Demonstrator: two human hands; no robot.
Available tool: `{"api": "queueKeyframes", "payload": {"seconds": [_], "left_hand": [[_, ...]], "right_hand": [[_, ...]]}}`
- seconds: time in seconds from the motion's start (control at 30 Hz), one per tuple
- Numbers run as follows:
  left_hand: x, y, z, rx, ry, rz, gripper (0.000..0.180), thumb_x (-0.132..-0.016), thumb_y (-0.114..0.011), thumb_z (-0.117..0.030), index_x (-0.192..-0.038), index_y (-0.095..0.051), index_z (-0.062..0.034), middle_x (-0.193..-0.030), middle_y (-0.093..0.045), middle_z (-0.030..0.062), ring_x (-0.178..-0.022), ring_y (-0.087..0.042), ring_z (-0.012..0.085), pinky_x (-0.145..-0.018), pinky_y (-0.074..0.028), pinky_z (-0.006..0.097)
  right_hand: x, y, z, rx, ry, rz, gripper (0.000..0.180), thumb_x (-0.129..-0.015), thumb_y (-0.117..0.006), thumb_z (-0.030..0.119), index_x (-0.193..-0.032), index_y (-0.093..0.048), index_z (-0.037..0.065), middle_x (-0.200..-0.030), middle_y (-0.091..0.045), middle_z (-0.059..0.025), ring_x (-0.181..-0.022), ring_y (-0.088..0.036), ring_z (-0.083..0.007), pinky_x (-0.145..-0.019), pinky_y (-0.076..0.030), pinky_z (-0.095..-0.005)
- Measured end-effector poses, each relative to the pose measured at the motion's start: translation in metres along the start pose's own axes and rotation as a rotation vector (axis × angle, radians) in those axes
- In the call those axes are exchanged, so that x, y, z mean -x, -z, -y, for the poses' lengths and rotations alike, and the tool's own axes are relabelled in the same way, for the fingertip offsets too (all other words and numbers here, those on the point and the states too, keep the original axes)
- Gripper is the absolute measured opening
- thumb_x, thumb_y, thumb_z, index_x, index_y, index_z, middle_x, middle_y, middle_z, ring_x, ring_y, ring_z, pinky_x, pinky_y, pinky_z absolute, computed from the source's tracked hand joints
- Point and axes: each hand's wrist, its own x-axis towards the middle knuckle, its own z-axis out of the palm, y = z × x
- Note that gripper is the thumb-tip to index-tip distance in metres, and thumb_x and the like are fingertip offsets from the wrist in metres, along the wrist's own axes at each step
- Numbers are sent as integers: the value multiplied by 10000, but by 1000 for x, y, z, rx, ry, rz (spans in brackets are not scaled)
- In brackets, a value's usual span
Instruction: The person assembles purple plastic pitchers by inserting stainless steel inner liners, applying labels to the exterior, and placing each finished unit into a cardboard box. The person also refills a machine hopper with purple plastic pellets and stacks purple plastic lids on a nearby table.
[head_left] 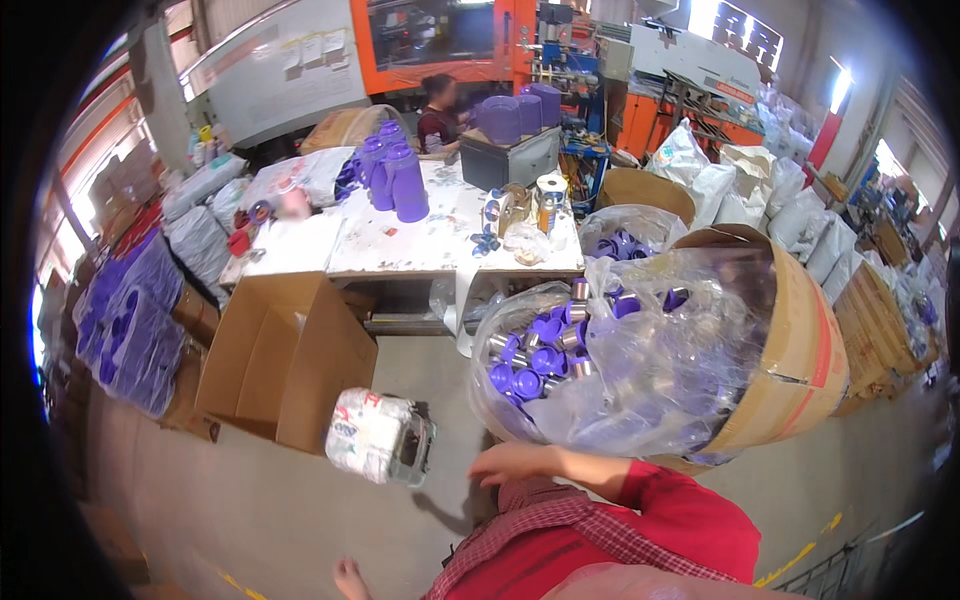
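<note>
My right hand (512,463) reaches across my body, loosely open, with nothing seen in it. It hangs in front of the near edge of a large carton (808,350) lined with a clear plastic bag (655,385). Inside the bag lie many purple cups (548,360), some with silvery metal ends. My left hand (349,578) hangs low near the bottom edge, partly cut off; its visible fingers look loose and hold nothing. Ahead of it stands a stool (410,450) with a white printed sack (370,435) over its top. An open, tall cardboard box (290,365) is beside the stool.
Beyond is a white worktable (400,245) with purple bottle-shaped parts (400,185), tape rolls and a dark bin (510,160). Another person (440,110) is behind it. Bagged purple parts (140,330) are stacked left; white sacks (715,190) stand at the right.
</note>
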Motion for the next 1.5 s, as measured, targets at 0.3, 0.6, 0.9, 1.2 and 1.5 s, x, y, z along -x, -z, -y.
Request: {"api": "queueKeyframes", "payload": {"seconds": [0.3,0.6,0.9,1.2,1.5], "left_hand": [[-267,-285,-300,-170,-657,431,198,-905,-611,-59,-1074,-638,40,-958,-682,120,-881,-649,169,-807,-515,287],[-397,-454,-397,-150,-511,794,249,-913,-619,-120,-1124,-648,9,-984,-725,107,-860,-685,157,-767,-528,292],[-672,-661,-529,-247,-708,817,455,-863,-642,-69,-1300,-518,-44,-1222,-596,166,-1104,-597,297,-891,-508,374],[-822,-903,-654,-128,-962,740,709,-810,-690,-113,-1421,-342,-25,-1398,-441,209,-1289,-451,352,-1043,-386,391],[-745,-759,-588,-295,-729,771,235,-811,-719,-145,-996,-612,-46,-849,-643,132,-812,-637,325,-727,-492,403]], "right_hand": [[-50,200,-150,110,-559,-542,234,-826,-664,174,-1032,-679,63,-927,-687,-149,-859,-658,-337,-737,-517,-403],[-347,445,-220,315,-228,-328,282,-845,-634,182,-1099,-646,60,-1095,-644,-125,-989,-627,-315,-841,-510,-409],[-602,705,-443,605,-303,-811,471,-803,-682,147,-1240,-528,66,-1369,-459,-150,-1149,-537,-386,-947,-474,-415],[-704,797,-635,982,-749,-628,401,-840,-643,188,-1207,-547,61,-1270,-552,-136,-1154,-546,-325,-945,-432,-480],[-658,736,-545,819,-799,-497,182,-847,-621,234,-948,-670,92,-993,-657,-82,-940,-653,-276,-791,-478,-497]]}}
